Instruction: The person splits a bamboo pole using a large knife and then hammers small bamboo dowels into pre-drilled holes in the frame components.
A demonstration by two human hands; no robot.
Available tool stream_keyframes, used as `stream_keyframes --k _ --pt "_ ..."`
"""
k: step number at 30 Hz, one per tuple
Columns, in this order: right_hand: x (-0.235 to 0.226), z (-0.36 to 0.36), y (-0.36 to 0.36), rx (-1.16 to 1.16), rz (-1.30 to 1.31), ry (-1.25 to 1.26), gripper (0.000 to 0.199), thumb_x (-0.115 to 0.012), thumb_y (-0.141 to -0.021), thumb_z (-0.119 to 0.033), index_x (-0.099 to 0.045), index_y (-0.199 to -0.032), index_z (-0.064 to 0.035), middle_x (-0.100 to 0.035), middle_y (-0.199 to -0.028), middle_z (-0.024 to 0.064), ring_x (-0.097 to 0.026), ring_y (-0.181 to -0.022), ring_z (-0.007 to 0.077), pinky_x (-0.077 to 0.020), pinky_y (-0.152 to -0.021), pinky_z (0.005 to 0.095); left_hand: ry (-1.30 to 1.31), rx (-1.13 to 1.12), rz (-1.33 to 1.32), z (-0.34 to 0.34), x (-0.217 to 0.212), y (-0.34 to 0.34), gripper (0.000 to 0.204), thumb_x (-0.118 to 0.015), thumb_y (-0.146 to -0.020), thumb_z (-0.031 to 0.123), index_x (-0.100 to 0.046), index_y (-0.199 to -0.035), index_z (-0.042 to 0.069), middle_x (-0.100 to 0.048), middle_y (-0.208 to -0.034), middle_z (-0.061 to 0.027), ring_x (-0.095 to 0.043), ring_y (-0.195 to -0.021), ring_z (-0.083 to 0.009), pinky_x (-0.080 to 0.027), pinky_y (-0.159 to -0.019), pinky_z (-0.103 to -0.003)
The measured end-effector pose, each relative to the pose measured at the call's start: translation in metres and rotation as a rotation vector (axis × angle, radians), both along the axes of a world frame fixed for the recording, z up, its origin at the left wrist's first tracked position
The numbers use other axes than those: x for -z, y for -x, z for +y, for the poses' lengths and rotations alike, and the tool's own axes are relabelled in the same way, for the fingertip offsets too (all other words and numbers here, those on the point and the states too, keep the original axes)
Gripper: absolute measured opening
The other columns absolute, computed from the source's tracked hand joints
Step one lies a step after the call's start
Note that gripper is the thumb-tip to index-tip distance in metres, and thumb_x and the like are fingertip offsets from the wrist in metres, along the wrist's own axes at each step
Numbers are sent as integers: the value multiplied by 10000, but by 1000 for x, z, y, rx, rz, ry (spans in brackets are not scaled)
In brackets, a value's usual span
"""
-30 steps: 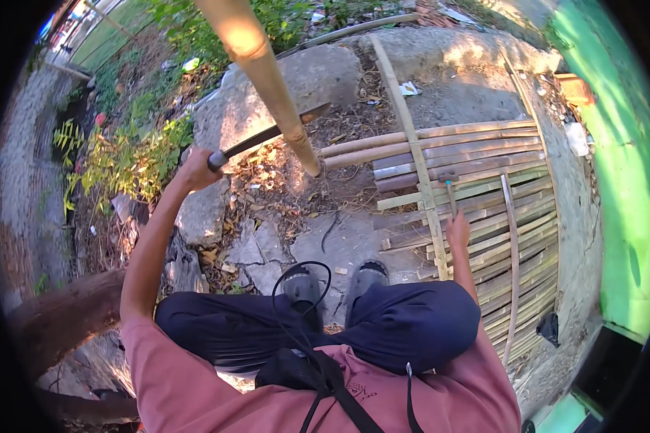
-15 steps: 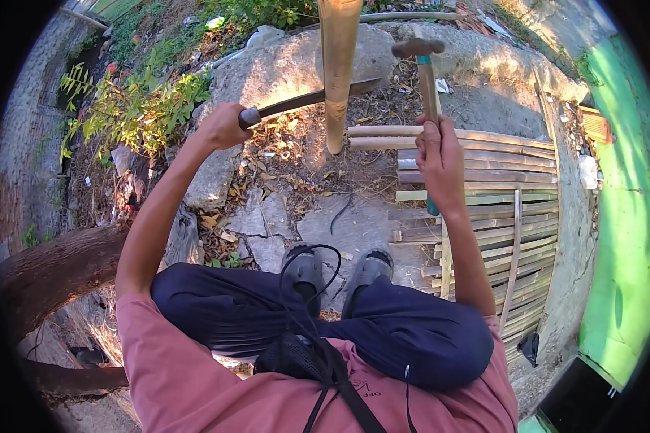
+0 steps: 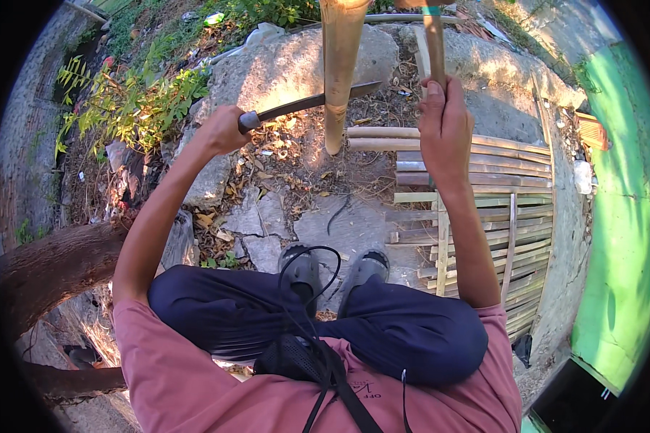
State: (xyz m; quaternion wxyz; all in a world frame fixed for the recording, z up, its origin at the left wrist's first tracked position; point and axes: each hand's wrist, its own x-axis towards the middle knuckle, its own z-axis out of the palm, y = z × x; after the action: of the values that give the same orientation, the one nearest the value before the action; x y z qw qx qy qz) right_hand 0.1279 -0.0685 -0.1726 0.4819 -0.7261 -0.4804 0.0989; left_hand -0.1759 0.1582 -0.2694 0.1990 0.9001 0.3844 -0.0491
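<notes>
My left hand [image 3: 225,131] is closed round the handle of a machete [image 3: 293,107], its dark blade pointing right and tilted slightly up. The blade crosses behind an upright bamboo pole [image 3: 338,65], and its tip shows past the pole's right side. Whether the edge bites into the bamboo is hidden. To the right of the pole, my right hand [image 3: 445,137] grips a hammer [image 3: 434,50] by its wooden handle. The hammer stands upright, its head cut off by the top edge of the picture. The pole's lower end meets the leaf-strewn ground.
Split bamboo slats [image 3: 484,173] lie in a row on the right, beside a green wall [image 3: 617,216]. A leafy bush [image 3: 133,108] and a thick branch [image 3: 58,274] stand on the left. My shoes [image 3: 300,270] rest on cracked paving [image 3: 354,224].
My right hand has raised the hammer upward, so its head now leaves the top of the picture. My left hand and the machete stay nearly where they were at the pole.
</notes>
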Motion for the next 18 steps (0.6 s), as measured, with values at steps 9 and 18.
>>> stream_keyframes --k 9,18 --pt "98 -12 -3 -97 -100 393 238 -470 -1063 -221 -519 -1018 7 -614 -706 308 -607 -712 538 -414 -608 605 64 -95 115 -16 -13 -21 140 -688 -720 72 -724 -820 -18 -713 -812 -213 -680 -709 -359 -553 -714 -461" --pt "83 -21 11 41 -93 327 315 -462 -1078 -293 -528 -1012 8 -601 -673 248 -615 -668 490 -427 -571 530 45 -102 60 -8 -10 -14 178 -686 -716 77 -718 -850 -36 -696 -819 -249 -688 -750 -377 -544 -728 -465"
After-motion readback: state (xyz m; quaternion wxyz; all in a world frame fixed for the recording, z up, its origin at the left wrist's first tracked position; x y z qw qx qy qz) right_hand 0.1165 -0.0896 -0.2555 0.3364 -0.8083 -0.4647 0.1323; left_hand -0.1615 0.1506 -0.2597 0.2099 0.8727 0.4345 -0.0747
